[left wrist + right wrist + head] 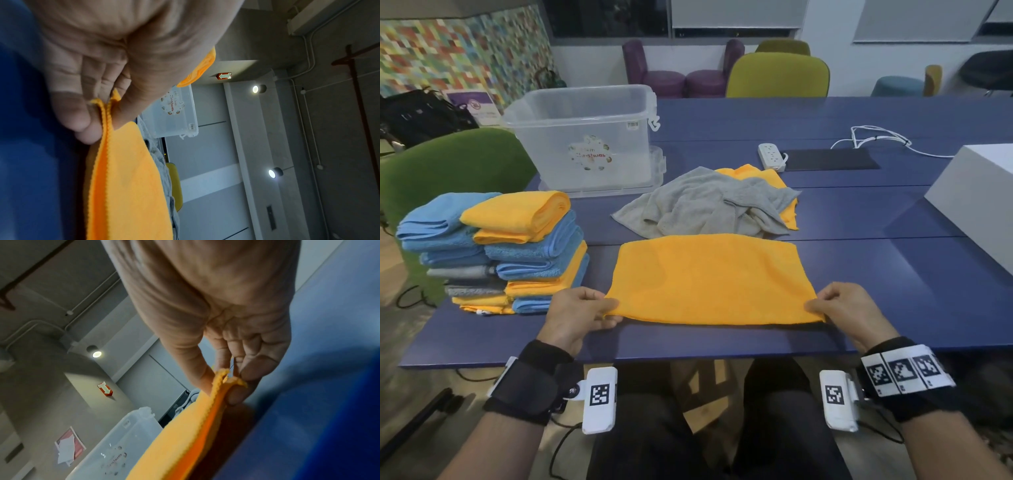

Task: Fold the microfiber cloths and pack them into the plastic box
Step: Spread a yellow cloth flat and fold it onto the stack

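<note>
Surface: blue, orange cloth lies doubled.
Left hand, right hand: pinch near corners.
Next: keep edges flush, fold sideways.

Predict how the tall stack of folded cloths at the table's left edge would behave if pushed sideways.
The stack of folded cloths would probably lean and shed its top pieces: its layers sit unevenly. Soft cloth would likely squash, not slide, on the blue table.

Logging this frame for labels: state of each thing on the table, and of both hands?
orange cloth: folded once, flat on table
left hand: pinches its near left corner
right hand: pinches its near right corner
plastic box: open, looks empty
grey cloth: crumpled, unfolded, over another orange one
folded stack: blue, orange, grey cloths, unpacked
</note>
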`<state>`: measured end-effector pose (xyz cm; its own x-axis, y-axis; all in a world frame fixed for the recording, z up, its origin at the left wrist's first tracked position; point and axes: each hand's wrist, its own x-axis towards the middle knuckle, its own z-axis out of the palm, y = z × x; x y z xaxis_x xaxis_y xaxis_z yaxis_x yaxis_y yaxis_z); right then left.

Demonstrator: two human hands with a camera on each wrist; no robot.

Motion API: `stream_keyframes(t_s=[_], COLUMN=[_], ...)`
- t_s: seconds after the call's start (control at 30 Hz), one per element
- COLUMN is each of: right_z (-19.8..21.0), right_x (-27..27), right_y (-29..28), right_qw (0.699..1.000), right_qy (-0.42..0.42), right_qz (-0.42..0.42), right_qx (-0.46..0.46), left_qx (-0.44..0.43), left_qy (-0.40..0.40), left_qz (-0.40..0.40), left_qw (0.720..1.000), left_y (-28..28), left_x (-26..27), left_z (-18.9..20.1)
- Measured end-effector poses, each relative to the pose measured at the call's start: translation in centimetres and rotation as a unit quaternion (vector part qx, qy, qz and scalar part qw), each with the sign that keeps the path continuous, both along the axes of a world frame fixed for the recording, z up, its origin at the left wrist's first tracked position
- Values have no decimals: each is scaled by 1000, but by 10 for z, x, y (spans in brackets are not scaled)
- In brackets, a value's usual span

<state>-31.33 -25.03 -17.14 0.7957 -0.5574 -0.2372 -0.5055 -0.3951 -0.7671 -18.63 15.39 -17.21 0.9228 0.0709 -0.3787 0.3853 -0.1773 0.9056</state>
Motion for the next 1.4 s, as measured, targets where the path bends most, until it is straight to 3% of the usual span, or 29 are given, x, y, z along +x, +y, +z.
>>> stream_keyframes(t_s=[0.13, 0.43, 0.6, 0.87, 1.03, 1.13, 1.23, 1.3, 1.4], right_z=[-8, -8, 3, 3, 8, 16, 19, 11, -11], right_x=[0, 5, 9, -9, -27, -27, -11, 6, 33], right_y=[1, 5, 8, 11, 15, 24, 50, 79, 126], right_qw=[1000, 999, 998, 998, 988, 969, 942, 937, 912], right_qy=[-6, -42, -52, 30, 107, 103, 25, -41, -73], right_qz=[-16, 1, -30, -26, 13, 1, 40, 128, 297], right_qx=[-2, 0, -30, -42, -110, -226, -332, -324, -271], left_qx=[31, 11, -5, 112, 307, 461, 452, 429, 400], left_qy=[-1, 3, -8, 14, -15, -87, -241, -308, -286], left_qz=[-3, -55, -1, -16, -81, -82, -103, -166, -313], left_qw=[1000, 998, 1000, 993, 948, 879, 853, 832, 812], left_y=[2, 0, -2, 6, 7, -5, -31, -61, -108], left_x=[2, 5, 8, -4, -19, -28, -33, -36, -38], left_z=[-7, -1, 1, -4, 4, 15, 14, 7, -11])
